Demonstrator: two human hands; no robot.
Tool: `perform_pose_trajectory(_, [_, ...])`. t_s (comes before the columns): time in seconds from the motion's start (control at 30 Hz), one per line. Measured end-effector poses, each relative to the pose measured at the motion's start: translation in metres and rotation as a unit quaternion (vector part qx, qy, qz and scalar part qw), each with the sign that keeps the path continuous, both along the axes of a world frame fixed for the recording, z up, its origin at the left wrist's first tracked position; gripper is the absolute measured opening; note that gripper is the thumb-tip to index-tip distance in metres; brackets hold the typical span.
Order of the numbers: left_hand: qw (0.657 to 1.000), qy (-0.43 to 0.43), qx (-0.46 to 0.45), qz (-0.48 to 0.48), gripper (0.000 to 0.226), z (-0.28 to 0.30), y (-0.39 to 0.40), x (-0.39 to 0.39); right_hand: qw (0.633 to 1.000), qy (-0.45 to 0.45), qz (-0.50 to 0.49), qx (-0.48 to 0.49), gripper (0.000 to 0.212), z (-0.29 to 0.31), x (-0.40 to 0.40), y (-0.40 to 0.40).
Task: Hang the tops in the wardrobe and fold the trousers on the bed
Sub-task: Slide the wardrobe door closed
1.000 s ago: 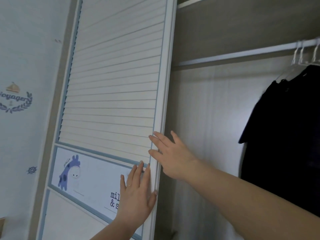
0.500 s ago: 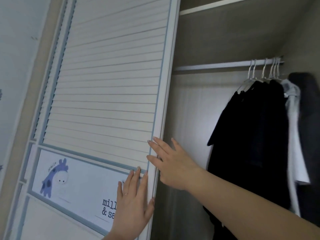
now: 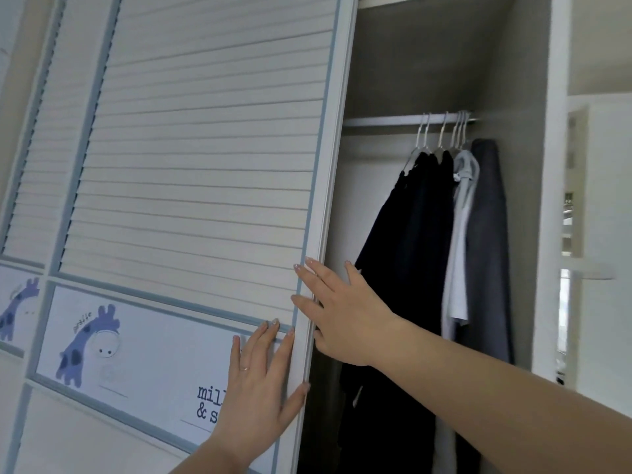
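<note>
- here the left hand point(image 3: 254, 388) lies flat, fingers straight, on the sliding door point(image 3: 205, 165) near its free edge, holding nothing.
- beside that edge the right hand point(image 3: 342, 313) presses with open fingers, gripping nothing.
- right of the door, the wardrobe point(image 3: 427, 63) stands open; dark tops point(image 3: 410, 234) and a pale one point(image 3: 460, 234) hang from the rail point(image 3: 383, 120).
- the door looks stiff and probably heavy on its track: push at the edge frame, not the slats.
</note>
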State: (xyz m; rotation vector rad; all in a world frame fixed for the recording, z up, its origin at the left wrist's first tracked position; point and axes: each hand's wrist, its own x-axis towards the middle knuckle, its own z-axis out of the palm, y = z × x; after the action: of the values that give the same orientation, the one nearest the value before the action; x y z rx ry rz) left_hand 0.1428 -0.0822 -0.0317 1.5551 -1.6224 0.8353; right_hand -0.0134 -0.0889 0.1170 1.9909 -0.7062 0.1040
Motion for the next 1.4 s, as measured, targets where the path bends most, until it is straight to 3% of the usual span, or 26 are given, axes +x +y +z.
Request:
perform_pose_trajectory(0.33, [0.984,-0.03,-0.131,-0.113,0.063,-0.005,-0.011,-0.089,0.999,-0.004,-0.033,-0.023,0.062,-0.002,-0.099,0.021])
perform_pose_trajectory(0.63, [0.969,-0.014,-0.182,-0.165,0.052,-0.018,-0.027,-0.16,0.992,0.001,-0.112,-0.054,0.062,-0.009,-0.16,0.039])
perform_pose_trajectory(1.4, [0.975,-0.03,-0.143,-0.167,0.057,-0.007,-0.004,-0.233,0.984,-0.034,-0.152,-0.09,0.058,-0.026,-0.23,0.05])
